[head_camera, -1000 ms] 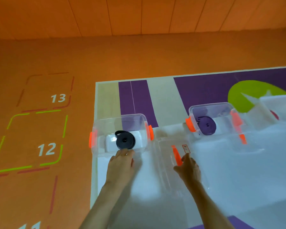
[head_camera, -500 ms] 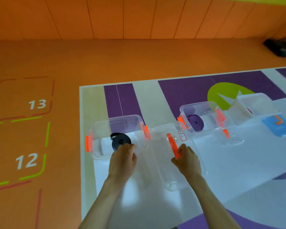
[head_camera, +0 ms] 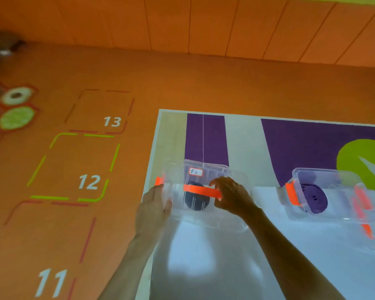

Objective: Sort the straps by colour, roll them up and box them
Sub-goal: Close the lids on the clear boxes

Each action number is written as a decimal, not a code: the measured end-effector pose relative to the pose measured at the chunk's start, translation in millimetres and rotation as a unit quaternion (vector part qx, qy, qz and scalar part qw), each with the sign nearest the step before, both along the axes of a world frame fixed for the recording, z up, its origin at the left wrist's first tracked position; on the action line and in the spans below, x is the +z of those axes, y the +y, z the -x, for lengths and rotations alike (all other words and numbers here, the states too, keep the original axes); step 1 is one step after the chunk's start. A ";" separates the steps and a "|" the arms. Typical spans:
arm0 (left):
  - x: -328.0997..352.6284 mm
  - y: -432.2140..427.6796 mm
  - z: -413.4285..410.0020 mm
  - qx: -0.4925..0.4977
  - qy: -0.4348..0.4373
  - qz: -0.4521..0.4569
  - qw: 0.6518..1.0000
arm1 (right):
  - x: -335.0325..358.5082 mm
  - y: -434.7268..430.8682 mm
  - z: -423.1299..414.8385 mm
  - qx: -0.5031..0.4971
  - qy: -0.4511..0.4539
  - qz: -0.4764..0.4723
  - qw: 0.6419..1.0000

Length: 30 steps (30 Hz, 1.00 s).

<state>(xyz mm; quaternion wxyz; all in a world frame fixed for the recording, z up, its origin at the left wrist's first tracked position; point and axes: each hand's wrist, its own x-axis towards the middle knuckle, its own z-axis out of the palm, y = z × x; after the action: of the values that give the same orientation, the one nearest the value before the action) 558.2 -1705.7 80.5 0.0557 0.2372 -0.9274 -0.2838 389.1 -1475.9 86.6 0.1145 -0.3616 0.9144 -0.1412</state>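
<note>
Head camera, angled forward and down over the mat (head_camera: 204, 267).

I'm watching from the wearer's head: both forearms rise from the bottom edge, left hand (head_camera: 154, 205) and right hand (head_camera: 233, 195) close under the lens on a clear box (head_camera: 204, 217). In this wide-angle view the mat fills the lower right, orange floor (head_camera: 74, 68) the left, wall panels (head_camera: 225, 22) the top.
</note>
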 end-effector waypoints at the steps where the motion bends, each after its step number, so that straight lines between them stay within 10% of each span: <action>1: -5.7 -4.9 -0.7 0.004 -0.010 -0.011 1.000 | -2.3 -10.8 5.1 0.024 -0.008 -0.007 1.000; 21: -51.9 -17.5 25.8 0.110 0.031 -0.108 0.988 | -62.6 -15.8 12.1 -0.067 0.024 0.106 0.992; 26: -60.5 -19.6 22.4 0.148 0.095 -0.229 0.957 | -89.5 13.5 -10.1 -0.174 0.107 0.149 0.968; 30: -58.0 -24.0 25.2 0.181 0.094 -0.393 0.896 | -95.0 11.2 -9.3 -0.301 -0.047 0.217 0.927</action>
<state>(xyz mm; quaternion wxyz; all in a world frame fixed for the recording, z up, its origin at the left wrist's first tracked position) 533.0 -1729.7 22.5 0.0950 0.3762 -0.6714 -0.6314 398.4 -1464.8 -8.4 0.0285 -0.0779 0.9208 -0.3810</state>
